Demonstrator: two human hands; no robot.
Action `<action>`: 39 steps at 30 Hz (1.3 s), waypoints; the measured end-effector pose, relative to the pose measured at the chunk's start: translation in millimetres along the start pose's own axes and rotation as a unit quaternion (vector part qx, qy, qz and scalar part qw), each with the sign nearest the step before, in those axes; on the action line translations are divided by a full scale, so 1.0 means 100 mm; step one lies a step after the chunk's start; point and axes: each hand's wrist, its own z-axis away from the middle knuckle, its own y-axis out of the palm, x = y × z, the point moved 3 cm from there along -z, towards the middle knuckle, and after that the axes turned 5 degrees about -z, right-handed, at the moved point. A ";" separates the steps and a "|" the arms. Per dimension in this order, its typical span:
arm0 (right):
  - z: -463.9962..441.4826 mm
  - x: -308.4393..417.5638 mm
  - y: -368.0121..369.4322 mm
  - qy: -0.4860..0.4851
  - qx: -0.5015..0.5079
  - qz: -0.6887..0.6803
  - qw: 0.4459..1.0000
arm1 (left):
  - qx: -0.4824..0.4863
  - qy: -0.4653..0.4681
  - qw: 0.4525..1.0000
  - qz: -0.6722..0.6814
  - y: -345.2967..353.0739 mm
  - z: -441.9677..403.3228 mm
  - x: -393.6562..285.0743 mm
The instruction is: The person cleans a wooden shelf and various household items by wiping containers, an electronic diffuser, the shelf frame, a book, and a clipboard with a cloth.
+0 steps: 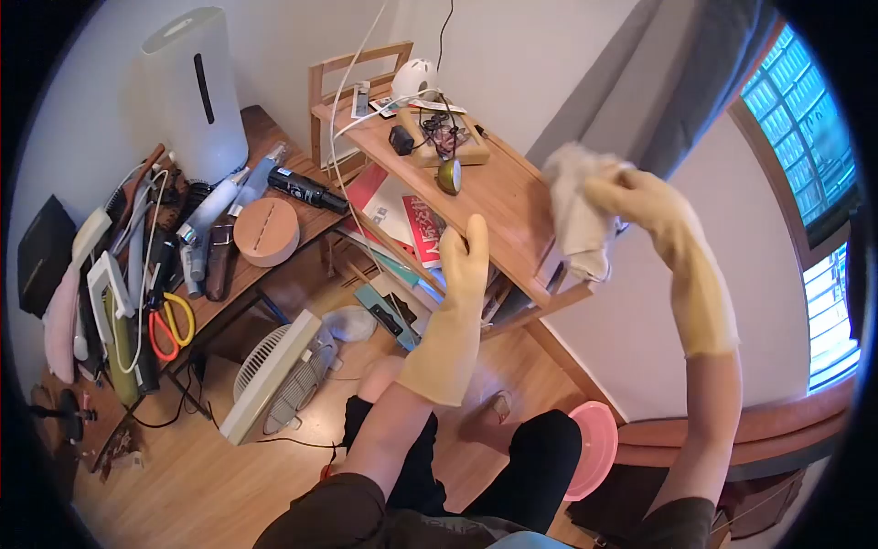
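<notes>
Both of my hands wear long pale-yellow rubber gloves. My right hand is closed on a crumpled whitish cloth, raised by the right end of a small wooden desk. Part of the cloth hangs below the fingers, beside the desk's corner. My left hand is at the desk's front edge, thumb upward and fingers curled; it appears to grip the edge. On the desktop are a wooden tray with tangled dark cables, a small round yellow-black object and a white domed device.
To the left, a cluttered table bears a tall white appliance, a round wooden box, scissors and several tools. A fan stands on the floor. Near my legs is a pink basin. Grey curtains hang behind the desk.
</notes>
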 end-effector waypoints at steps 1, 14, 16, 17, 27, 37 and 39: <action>-0.12 0.06 0.16 0.029 0.003 0.014 0.999 | 0.075 0.003 0.997 0.002 -0.02 -0.05 0.01; -1.63 -0.38 0.97 -0.059 0.003 0.014 0.998 | 0.113 -0.076 0.989 0.061 -0.04 -0.05 -0.34; -1.61 -0.35 0.99 -0.048 -0.064 0.065 0.995 | 0.126 -0.040 0.991 0.016 -0.06 -0.08 -0.25; -1.57 -0.36 0.99 -0.047 -0.060 0.064 0.995 | 0.124 -0.043 0.991 0.014 -0.04 -0.05 -0.21; -0.40 0.16 1.27 -0.122 0.068 0.029 0.990 | 0.058 -0.109 0.990 0.068 -0.07 0.07 -0.26; -0.79 -0.18 1.17 -0.160 -0.032 0.149 0.975 | 0.108 0.007 0.993 0.054 -0.14 -0.03 -0.11; -1.04 -0.27 1.03 -0.119 -0.100 0.175 0.972 | 0.094 -0.020 0.993 0.073 -0.12 0.00 -0.10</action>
